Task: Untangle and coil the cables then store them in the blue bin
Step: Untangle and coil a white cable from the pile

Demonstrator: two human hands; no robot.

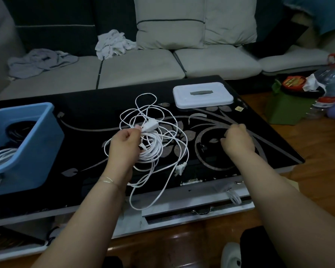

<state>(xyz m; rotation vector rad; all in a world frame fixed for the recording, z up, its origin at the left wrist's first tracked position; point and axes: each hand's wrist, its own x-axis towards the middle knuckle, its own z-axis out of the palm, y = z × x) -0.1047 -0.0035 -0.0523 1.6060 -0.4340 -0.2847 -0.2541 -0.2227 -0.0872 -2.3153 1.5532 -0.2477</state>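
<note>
A tangled white cable [179,141] lies in loose loops on the middle of the black glass table [89,144]. My left hand [124,146] grips a bunch of its strands beside a white inline socket piece [150,126]. The cable's white plug [179,169] rests on the table near the front edge, and one loop hangs over that edge. To the right, my right hand [237,140] hovers over the table with its fingers curled, and I see nothing in it. The blue bin [37,132] stands at the left and holds a black coil and a white coil.
A white lid [201,95] with a grey handle lies at the table's back right. Behind the table is a sofa [143,68] with cushions and crumpled cloths. A green bag [286,109] and plastic bottles sit on the wooden floor to the right.
</note>
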